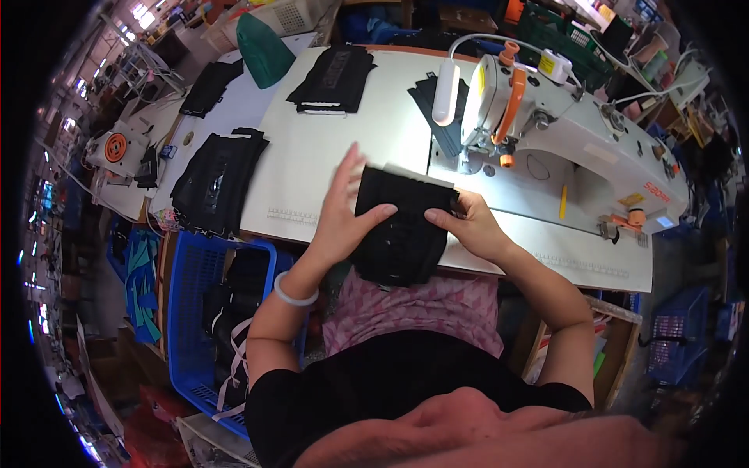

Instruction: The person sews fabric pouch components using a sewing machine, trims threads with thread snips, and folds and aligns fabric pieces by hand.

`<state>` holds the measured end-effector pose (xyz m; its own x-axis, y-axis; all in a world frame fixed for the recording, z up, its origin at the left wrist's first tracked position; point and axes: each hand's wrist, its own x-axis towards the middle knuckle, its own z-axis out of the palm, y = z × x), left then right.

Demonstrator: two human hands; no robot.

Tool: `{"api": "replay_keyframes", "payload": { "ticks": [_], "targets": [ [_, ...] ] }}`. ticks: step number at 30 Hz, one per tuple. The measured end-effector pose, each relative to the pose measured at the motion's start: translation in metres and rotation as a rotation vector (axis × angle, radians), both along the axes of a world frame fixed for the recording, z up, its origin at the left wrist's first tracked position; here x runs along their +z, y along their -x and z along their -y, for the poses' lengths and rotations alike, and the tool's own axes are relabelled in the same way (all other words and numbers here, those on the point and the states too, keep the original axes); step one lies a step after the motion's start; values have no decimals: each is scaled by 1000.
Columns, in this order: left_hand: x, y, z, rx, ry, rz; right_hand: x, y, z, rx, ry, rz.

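Holding black cloth (402, 242) at the near edge of the white table (296, 171). Pinching its right side between thumb and fingers with the right hand (477, 228); resting the thumb of the left hand (342, 217) on top, with other fingers spread past the left side. Probably mid-step: gathered up, not laid down; unclear whether sewn. Room for moving far and left, toward black piles (331, 78); tighter at right, by the sewing machine (577, 140).
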<state>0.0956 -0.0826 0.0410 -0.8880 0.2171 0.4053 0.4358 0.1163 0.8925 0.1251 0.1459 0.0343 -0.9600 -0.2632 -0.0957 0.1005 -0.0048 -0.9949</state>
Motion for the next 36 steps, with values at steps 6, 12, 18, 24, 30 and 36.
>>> {"api": "replay_keyframes", "payload": {
  "ticks": [6, 12, 18, 24, 30, 36],
  "targets": [
    [-24, -8, -9, -244, -90, 646, -18, -13, -25, -83, 68, -123],
    [-47, -39, -23, -140, -36, 184, -10, -49, -36, -163, -197, -124],
    [-79, -87, -12, -174, 210, -71, -61, -111, -35, -232, -571, -766],
    [-111, -114, -11, -242, 269, -93, -102, -142, -32, -260, -541, -729],
    [-128, -102, -11, -390, 146, -167, -96, -136, -37, -188, -605, -901],
    [-104, -102, -12, -324, 257, -395, -71, -135, -41, -113, -711, -790]
  ]
}}
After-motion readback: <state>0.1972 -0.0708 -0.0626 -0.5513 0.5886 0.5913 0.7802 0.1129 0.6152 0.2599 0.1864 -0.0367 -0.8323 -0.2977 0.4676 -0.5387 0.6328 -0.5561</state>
